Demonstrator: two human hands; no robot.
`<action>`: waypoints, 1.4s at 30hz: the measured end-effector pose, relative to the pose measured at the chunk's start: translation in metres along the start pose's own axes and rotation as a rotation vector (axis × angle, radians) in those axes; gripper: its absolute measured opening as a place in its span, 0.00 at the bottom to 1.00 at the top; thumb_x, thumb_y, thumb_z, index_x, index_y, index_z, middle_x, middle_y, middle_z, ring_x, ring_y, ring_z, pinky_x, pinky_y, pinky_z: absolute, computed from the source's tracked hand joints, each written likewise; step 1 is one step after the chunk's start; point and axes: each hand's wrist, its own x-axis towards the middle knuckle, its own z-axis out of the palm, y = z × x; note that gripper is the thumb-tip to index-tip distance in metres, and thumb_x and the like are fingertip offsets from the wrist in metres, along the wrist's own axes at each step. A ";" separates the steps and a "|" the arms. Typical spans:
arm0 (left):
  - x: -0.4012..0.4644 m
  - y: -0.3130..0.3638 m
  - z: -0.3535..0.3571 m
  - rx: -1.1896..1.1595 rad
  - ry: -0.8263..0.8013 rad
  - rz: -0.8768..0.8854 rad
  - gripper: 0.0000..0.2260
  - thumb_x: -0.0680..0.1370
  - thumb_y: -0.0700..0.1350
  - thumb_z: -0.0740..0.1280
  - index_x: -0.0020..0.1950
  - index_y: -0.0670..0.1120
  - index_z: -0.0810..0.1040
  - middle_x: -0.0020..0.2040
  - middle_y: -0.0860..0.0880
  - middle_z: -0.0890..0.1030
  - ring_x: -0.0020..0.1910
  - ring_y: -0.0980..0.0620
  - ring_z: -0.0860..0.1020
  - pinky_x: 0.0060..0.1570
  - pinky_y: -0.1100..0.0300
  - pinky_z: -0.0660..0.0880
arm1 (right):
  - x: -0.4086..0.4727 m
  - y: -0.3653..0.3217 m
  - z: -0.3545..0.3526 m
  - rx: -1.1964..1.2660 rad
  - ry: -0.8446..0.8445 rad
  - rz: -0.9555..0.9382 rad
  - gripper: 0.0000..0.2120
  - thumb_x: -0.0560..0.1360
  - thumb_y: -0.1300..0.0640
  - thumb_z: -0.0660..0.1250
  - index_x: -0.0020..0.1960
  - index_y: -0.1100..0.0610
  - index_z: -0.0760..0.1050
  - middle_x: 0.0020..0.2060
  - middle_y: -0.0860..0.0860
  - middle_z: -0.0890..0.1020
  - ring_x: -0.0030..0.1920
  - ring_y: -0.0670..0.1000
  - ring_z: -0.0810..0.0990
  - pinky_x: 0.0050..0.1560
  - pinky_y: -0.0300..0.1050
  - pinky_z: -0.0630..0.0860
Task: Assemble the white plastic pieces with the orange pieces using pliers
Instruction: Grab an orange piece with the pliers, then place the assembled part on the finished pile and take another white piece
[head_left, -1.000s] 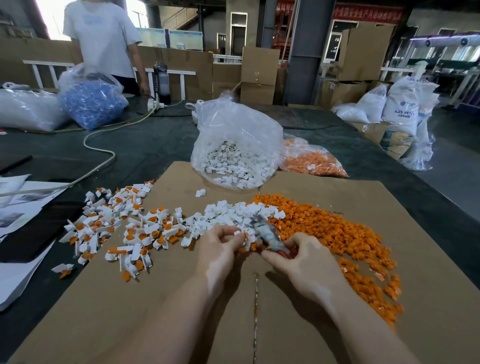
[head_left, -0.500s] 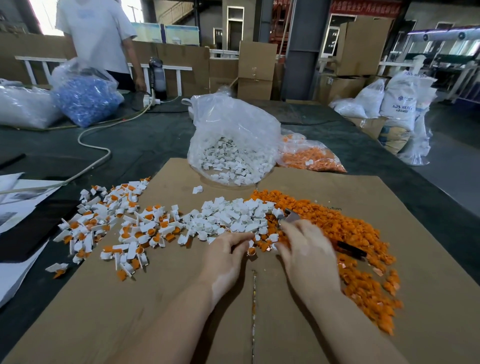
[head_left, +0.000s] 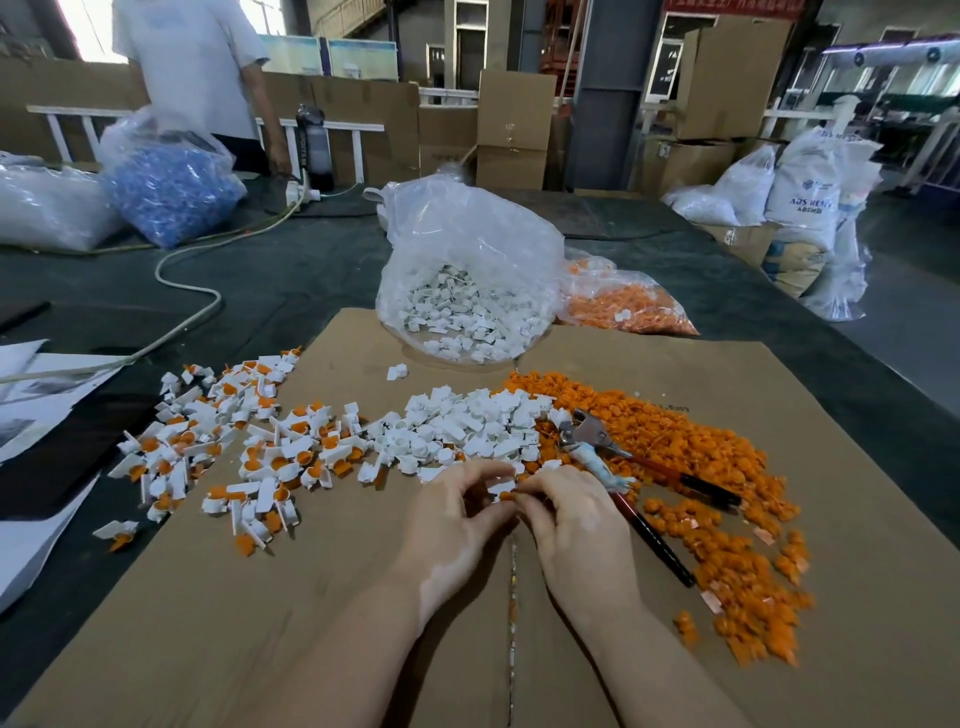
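Cardboard sheet (head_left: 260, 623) on dark table (head_left: 291, 270); both hands' fingers (head_left: 488, 470) pinch a white piece (head_left: 500, 487).

- Two hands: left hand (head_left: 457, 525), right hand (head_left: 576, 525), lower centre.
- One pair of pliers (head_left: 623, 467), right of centre.
- Four filled clear bags: white pieces (head_left: 467, 270), orange (head_left: 623, 306), blue (head_left: 166, 192), one at the far left (head_left: 47, 208).
- Loose pieces too many to count.

Bare cardboard (head_left: 270, 623) is left open toward the near edge, while passage is blocked ahead by the white pieces (head_left: 467, 421), rightward by the pliers (head_left: 618, 467) and orange pieces (head_left: 727, 467), and leftward by assembled pieces (head_left: 234, 447).
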 end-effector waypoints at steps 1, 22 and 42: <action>0.000 -0.001 0.000 -0.006 0.049 0.004 0.11 0.72 0.39 0.71 0.51 0.52 0.80 0.46 0.55 0.79 0.38 0.64 0.73 0.41 0.76 0.67 | 0.000 0.000 0.000 0.006 0.014 0.002 0.04 0.69 0.65 0.73 0.41 0.59 0.80 0.36 0.50 0.80 0.41 0.51 0.79 0.42 0.39 0.73; 0.015 -0.028 -0.052 0.614 0.507 -0.024 0.12 0.74 0.34 0.67 0.53 0.45 0.82 0.56 0.45 0.71 0.60 0.46 0.63 0.58 0.62 0.59 | -0.002 0.001 0.001 -0.286 0.121 0.220 0.10 0.59 0.68 0.73 0.40 0.62 0.79 0.37 0.57 0.79 0.38 0.58 0.78 0.35 0.50 0.76; 0.014 -0.005 -0.022 0.410 0.142 0.198 0.11 0.77 0.42 0.66 0.58 0.49 0.77 0.44 0.58 0.70 0.43 0.63 0.71 0.43 0.81 0.63 | -0.001 0.008 0.004 0.035 -0.043 0.205 0.12 0.78 0.65 0.62 0.61 0.60 0.76 0.49 0.44 0.73 0.50 0.38 0.72 0.56 0.36 0.72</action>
